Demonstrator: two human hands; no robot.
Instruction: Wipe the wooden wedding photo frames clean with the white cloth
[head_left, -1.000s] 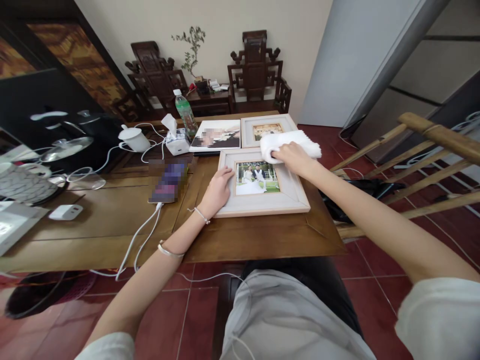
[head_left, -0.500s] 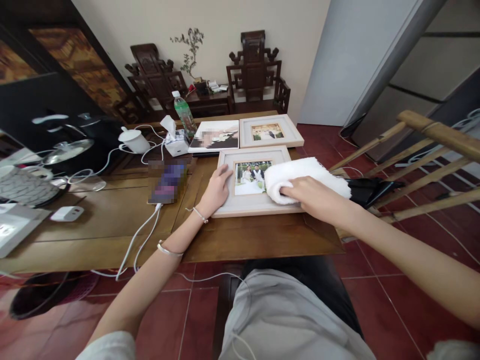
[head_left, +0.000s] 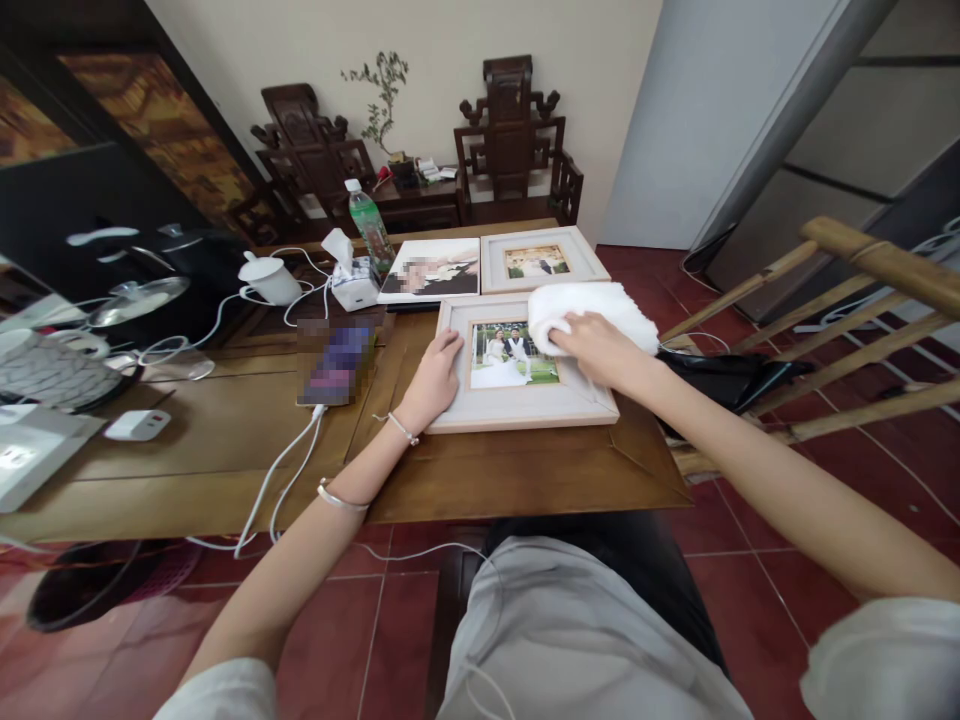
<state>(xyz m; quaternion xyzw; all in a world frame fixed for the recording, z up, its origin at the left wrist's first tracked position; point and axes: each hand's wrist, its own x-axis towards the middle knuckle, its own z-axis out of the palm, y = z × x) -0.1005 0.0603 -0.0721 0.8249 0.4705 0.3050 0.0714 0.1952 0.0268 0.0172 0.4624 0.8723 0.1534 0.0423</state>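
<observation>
A pale wooden picture frame point(head_left: 517, 408) with a wedding photo lies flat on the brown wooden table point(head_left: 480, 480). My left hand point(head_left: 435, 380) presses flat on the frame's left border, fingers spread. My right hand point(head_left: 600, 348) grips a folded white cloth point(head_left: 589, 305) and holds it against the frame's upper right part. A second pale frame point(head_left: 541, 262) and an unframed photo print point(head_left: 431, 271) lie just beyond it.
A phone point(head_left: 337, 362) on a white cable lies left of the frame. Further left are a tissue box point(head_left: 352, 280), a green bottle point(head_left: 367, 222), a white kettle point(head_left: 268, 280), a charger point(head_left: 136, 425) and cookware. A bamboo chair point(head_left: 832, 330) stands at the right; dark carved chairs behind.
My right hand carried the cloth from the frame's top right down to its lower right half a second ago, and now it is back at the upper right. The left hand stayed put.
</observation>
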